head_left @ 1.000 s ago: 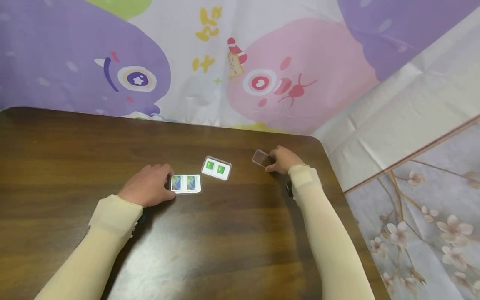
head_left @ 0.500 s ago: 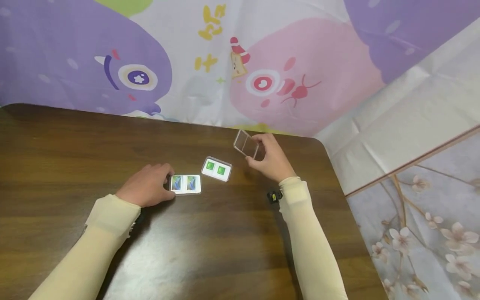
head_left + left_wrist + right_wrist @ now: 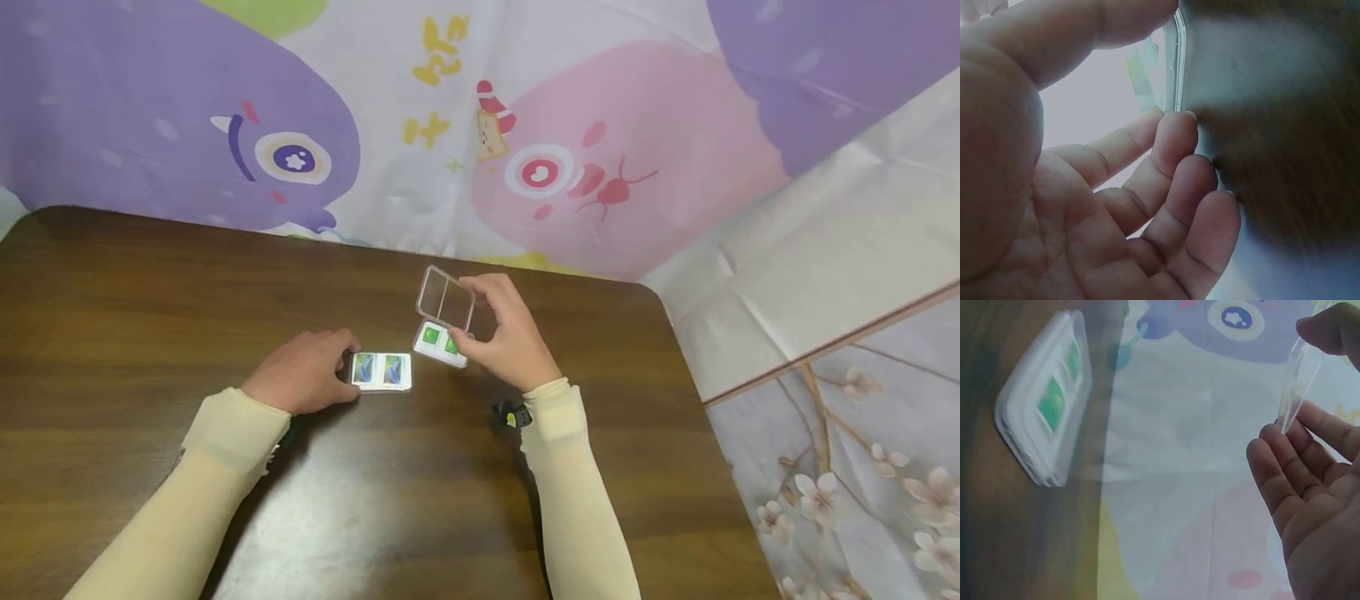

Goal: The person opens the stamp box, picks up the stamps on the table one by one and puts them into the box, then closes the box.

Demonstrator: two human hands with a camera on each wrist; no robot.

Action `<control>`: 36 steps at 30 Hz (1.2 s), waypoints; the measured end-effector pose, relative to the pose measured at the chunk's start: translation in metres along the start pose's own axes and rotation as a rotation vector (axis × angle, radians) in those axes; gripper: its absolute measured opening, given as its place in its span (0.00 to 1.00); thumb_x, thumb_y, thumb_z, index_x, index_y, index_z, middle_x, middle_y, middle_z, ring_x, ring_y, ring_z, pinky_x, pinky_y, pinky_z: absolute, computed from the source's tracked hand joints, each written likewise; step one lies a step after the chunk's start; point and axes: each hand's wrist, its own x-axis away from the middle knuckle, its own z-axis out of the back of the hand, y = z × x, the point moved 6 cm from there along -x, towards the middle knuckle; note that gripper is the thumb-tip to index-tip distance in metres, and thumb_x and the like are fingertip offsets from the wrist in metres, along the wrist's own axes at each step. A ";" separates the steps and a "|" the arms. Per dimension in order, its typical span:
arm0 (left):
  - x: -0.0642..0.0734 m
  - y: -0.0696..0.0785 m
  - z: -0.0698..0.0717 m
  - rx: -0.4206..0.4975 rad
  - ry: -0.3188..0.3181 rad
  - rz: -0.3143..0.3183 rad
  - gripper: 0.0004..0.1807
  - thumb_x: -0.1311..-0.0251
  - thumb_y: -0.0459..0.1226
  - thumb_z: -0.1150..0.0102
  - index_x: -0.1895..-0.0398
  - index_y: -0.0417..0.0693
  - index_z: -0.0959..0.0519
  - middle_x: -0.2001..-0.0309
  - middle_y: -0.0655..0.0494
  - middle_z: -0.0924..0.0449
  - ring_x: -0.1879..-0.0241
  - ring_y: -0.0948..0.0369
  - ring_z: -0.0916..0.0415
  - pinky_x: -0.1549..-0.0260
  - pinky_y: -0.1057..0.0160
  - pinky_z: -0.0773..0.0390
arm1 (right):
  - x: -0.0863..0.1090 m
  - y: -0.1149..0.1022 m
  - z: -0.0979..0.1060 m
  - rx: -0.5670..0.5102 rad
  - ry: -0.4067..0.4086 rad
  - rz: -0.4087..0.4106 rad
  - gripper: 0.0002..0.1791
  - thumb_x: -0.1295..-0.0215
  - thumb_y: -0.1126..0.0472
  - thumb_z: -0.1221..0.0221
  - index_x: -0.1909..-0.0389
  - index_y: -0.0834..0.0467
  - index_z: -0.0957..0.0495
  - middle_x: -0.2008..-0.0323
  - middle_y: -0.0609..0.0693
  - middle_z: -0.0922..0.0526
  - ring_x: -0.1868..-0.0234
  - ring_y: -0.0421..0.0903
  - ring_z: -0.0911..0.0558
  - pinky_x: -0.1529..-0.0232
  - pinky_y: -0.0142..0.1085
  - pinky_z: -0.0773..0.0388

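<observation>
In the head view, a clear plastic case (image 3: 381, 372) with two blue-and-green pictures on white lies flat on the table. My left hand (image 3: 303, 372) holds its left end between thumb and fingers; the left wrist view shows the case's clear rim (image 3: 1180, 59) at the fingertips. My right hand (image 3: 513, 337) pinches a clear, divided plastic lid (image 3: 433, 293) by its right side, tilted and raised off the table. Below and in front of that lid lies a second case (image 3: 430, 348) with two green pictures, partly covered by my right thumb. The right wrist view shows this case (image 3: 1054, 406) apart from the lid.
The brown wooden table (image 3: 337, 517) reaches back to a wall cloth (image 3: 405, 200) with purple and pink cartoon figures. On the right, past the table's edge, hangs a flowered cloth (image 3: 855, 500).
My right hand has picked the clear lid up from the table's right side and carried it left, over to the green-picture case. The left hand keeps its hold on the other case.
</observation>
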 end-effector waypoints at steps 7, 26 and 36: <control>0.000 0.000 -0.001 0.007 -0.013 0.005 0.28 0.48 0.41 0.30 0.43 0.41 0.23 0.60 0.52 0.19 0.61 0.52 0.23 0.58 0.48 0.24 | 0.006 0.000 -0.007 0.011 -0.028 -0.015 0.35 0.45 0.63 0.26 0.35 0.61 0.26 0.42 0.54 0.25 0.45 0.50 0.24 0.42 0.47 0.22; 0.000 0.001 -0.003 0.044 -0.025 0.022 0.29 0.49 0.42 0.27 0.45 0.40 0.25 0.63 0.53 0.21 0.66 0.56 0.25 0.64 0.53 0.25 | 0.005 -0.002 -0.024 0.147 -0.126 -0.066 0.33 0.44 0.52 0.27 0.38 0.57 0.25 0.43 0.50 0.24 0.47 0.50 0.22 0.50 0.38 0.20; 0.000 0.003 -0.002 0.049 -0.015 0.024 0.28 0.49 0.42 0.27 0.47 0.40 0.25 0.64 0.53 0.21 0.67 0.56 0.25 0.65 0.53 0.26 | 0.005 -0.003 -0.029 0.130 -0.164 -0.099 0.33 0.43 0.52 0.27 0.38 0.57 0.24 0.44 0.53 0.22 0.48 0.51 0.22 0.51 0.39 0.19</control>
